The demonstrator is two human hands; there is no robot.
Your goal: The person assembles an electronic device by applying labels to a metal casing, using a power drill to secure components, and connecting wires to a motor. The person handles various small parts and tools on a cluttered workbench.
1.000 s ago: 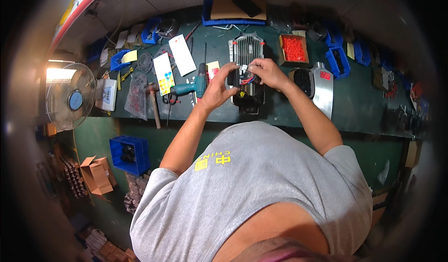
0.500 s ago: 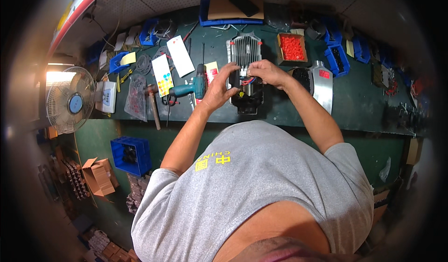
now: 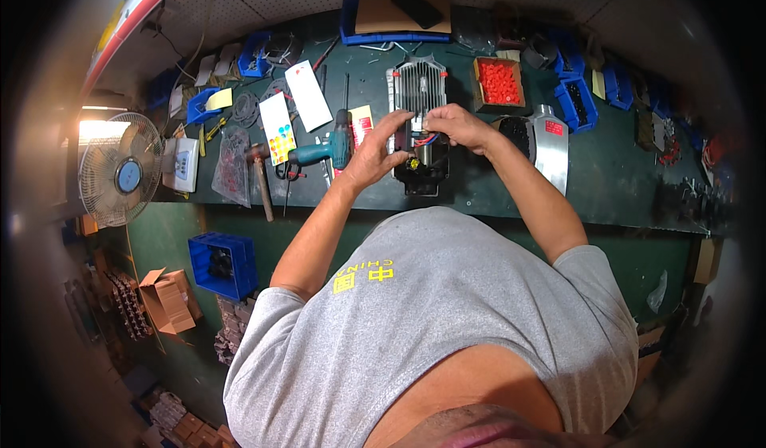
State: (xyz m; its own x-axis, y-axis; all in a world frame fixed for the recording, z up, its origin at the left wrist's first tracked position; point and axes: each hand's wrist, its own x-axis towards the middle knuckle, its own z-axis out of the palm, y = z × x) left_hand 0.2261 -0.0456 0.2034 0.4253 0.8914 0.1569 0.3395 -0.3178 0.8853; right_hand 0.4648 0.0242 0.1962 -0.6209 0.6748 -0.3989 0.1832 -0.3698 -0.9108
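Observation:
A finned grey metal motor housing (image 3: 421,89) lies on the bench in front of me, its lower part uncovered. Inside it show red and blue wires (image 3: 425,139), a silvery cylinder and a small yellow-marked piece (image 3: 413,163). My left hand (image 3: 377,149) curls around a black part (image 3: 403,138) at the housing's left side, thumb below and fingers above. My right hand (image 3: 461,126) is closed in a pinch just above the wires; what its fingertips hold is too small to make out.
To the left lie a teal cordless drill (image 3: 335,146), a hammer (image 3: 262,178), and white cards (image 3: 308,97); a fan (image 3: 121,170) stands farther left. On the right are a box of red caps (image 3: 499,82), a silver metal cover (image 3: 550,151) and blue bins (image 3: 576,103).
The yellow-marked piece below my left thumb shows more clearly now. Both hands stay at the housing, with only slight finger movement.

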